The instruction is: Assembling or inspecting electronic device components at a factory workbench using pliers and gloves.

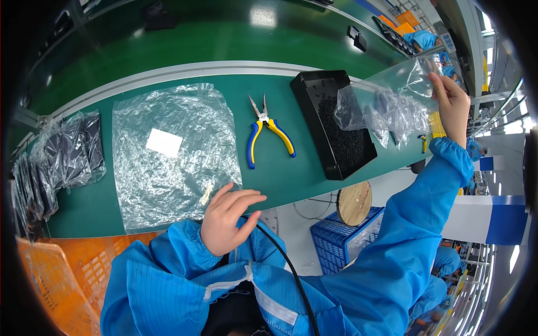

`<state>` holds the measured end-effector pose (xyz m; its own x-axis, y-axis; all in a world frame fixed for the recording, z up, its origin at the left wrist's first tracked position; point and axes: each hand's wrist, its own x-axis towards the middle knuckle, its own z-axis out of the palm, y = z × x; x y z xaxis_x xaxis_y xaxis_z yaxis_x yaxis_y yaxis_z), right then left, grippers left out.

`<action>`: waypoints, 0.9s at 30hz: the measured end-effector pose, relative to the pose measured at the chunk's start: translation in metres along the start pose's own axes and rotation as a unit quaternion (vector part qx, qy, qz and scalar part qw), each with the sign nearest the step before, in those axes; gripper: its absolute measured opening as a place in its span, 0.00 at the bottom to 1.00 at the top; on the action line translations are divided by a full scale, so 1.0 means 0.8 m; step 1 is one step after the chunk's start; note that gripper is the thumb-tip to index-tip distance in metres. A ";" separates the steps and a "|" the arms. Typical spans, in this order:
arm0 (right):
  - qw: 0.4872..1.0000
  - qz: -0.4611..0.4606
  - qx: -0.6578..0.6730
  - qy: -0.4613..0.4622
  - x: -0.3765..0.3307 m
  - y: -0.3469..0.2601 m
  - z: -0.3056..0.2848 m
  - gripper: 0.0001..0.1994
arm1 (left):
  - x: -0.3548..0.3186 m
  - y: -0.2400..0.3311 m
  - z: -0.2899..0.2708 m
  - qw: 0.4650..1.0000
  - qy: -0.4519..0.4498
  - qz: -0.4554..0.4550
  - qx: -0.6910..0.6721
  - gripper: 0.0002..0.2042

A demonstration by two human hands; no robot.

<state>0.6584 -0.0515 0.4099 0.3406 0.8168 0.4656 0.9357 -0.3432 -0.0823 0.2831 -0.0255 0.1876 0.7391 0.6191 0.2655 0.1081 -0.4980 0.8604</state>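
Clear plastic bag (395, 106) hangs crumpled above the right part of the green table (280, 187), its upper corner pinched between the thumb and fingers of the right hand (453, 106). Its left end overlaps a black tray (310, 120) of small dark pieces (341, 134). Left of that lie pliers (263, 117) (blue-and-yellow handles apart), then a large wrinkled plastic sheet (179, 185) bearing a white card (164, 143). Near its lower right corner, the left hand (227, 221) is loosely spread, gripping nothing visible.
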 end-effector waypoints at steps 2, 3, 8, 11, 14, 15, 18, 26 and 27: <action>0.998 0.017 0.054 0.041 -0.007 0.030 0.002 0.12 | -0.001 0.000 0.000 1.000 -0.002 0.003 0.002 0.13; 0.997 0.019 0.055 0.042 -0.012 0.048 0.002 0.12 | -0.002 0.001 -0.001 1.000 -0.004 -0.007 -0.001 0.13; 0.927 0.237 0.273 0.097 -0.067 0.135 0.024 0.15 | -0.008 -0.004 -0.005 0.998 0.044 -0.014 0.040 0.11; 0.911 0.271 0.292 0.108 -0.124 0.191 0.059 0.16 | -0.018 -0.015 -0.014 0.977 0.104 -0.039 0.180 0.12; 0.752 0.422 0.470 0.186 -0.167 0.185 0.106 0.16 | -0.029 -0.019 -0.033 0.955 0.127 -0.062 0.262 0.12; 0.727 0.460 0.479 0.175 -0.178 0.186 0.116 0.16 | -0.037 -0.021 -0.042 0.949 0.124 -0.079 0.278 0.12; 0.691 0.493 0.504 0.162 -0.250 0.249 0.159 0.16 | -0.041 -0.036 -0.045 0.926 0.141 -0.105 0.335 0.12; 0.700 0.497 0.465 0.218 -0.294 0.263 0.232 0.17 | -0.065 -0.052 -0.045 0.900 0.131 -0.189 0.370 0.14; 0.698 0.497 0.468 0.215 -0.292 0.259 0.233 0.17 | -0.067 -0.052 -0.045 0.897 0.124 -0.185 0.382 0.15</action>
<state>0.7902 -0.2272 0.1198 0.9940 0.1061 -0.0274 -0.0252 -0.0226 -0.9994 0.2147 -0.0162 0.1535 0.3988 0.8965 0.1932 0.8095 -0.4431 0.3852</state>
